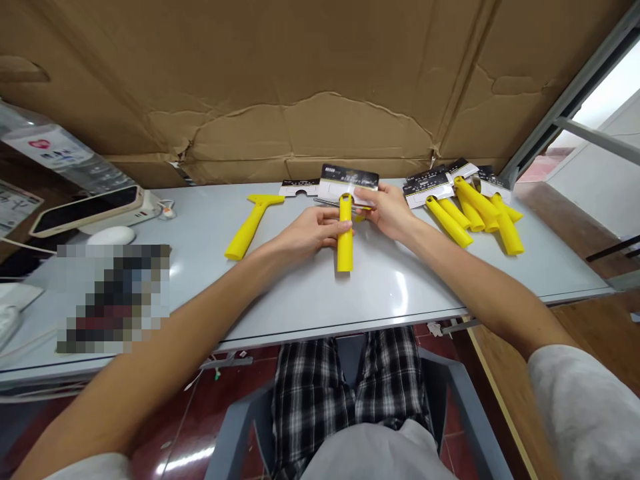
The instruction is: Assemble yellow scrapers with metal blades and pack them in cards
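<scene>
In front of me, a yellow scraper [345,243] points its round handle toward me. My left hand [319,230] pinches this handle from the left side. A black-and-white header card [347,185] stands at the scraper's far end, and my right hand [393,208] grips the card's right edge with the thumb on its face. The card hides most of the scraper's head. Left of my hands lies another yellow scraper [251,227] without a card on it. Behind my left hand, a flat header card [299,187] rests on the table.
Several carded yellow scrapers [480,207] are heaped at the table's right. A phone [85,212] on a white stand, a white mouse [111,236] and a pixelated patch are at left. Cardboard [310,80] walls the back of the white table [300,300].
</scene>
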